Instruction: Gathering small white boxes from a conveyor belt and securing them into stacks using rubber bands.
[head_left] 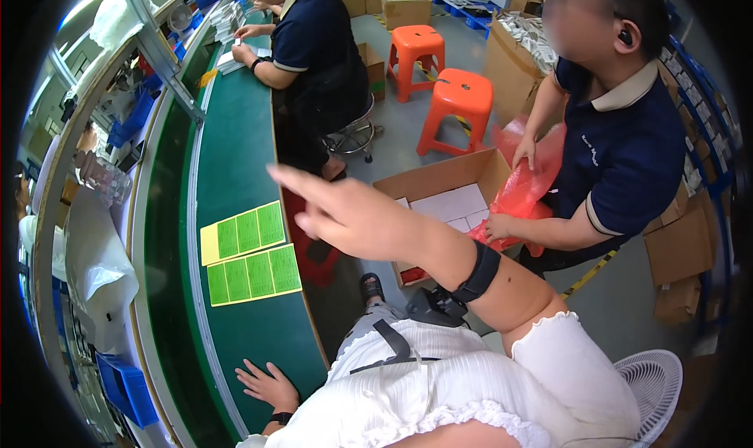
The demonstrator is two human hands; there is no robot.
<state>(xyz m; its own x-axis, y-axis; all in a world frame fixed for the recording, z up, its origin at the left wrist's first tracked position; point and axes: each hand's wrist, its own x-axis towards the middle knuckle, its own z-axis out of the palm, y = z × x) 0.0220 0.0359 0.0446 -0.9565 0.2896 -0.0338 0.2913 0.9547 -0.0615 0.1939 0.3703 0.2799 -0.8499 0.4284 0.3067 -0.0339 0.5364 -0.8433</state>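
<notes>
My left hand [271,385] lies flat on the green tabletop [259,330], its fingers spread and holding nothing. Raised above the table's edge, my right hand [337,216] points left with the index finger stretched out; its fingers are apart and hold nothing, slightly smeared by motion. A black strap [477,272] goes round my right forearm. Below and left of that hand, two yellow sheets with green label blocks lie on the table: a farther sheet [249,232] and a nearer sheet [255,275]. Neither hand touches them.
At right a co-worker [627,150] handles red bubble wrap [533,173] over an open carton [447,169] of white boxes. Another person [321,48] sits at the table's far end with papers. Two orange stools [461,95] stand behind. A blue bin [125,389] is at left.
</notes>
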